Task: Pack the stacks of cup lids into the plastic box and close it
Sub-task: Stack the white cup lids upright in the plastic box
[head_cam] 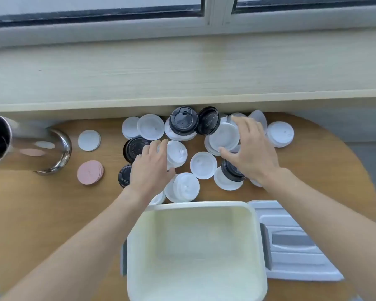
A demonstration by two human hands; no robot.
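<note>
**Both hands among the lids, box waiting bare**

You reached with both hands into the scatter of cup lids (204, 148) on the round desk (41, 213), the plastic box (197, 246) standing open and apparently unfilled at the near edge, its grey lid (291, 242) lying flat just beside it on your right. Your left hand (152, 166) had its fingers curled round the edge of a short white stack (176, 153), thumb low on the near side. Your right hand (251, 153) was spread, fingers straight, over another white stack (224, 136) farther back; whether it had yet taken hold could not be told.

The lids, black and white, lay in low heaps, some nested, one black lid (208, 121) tipped up on its rim against the back ledge. By their look they were thin moulded plastic: light, springy rather than stiff, smooth and likely to slide off one another. You probably did best to take each stack by its sides, thumb against fingers across the rims, squeezing only enough to keep the nest together; a pinch from the top alone would likely lift one lid and leave the rest.

A steel cylinder (30, 144) lay on its side at far left, with pink discs (89, 172) and a white disc (89, 140) near it.
</note>
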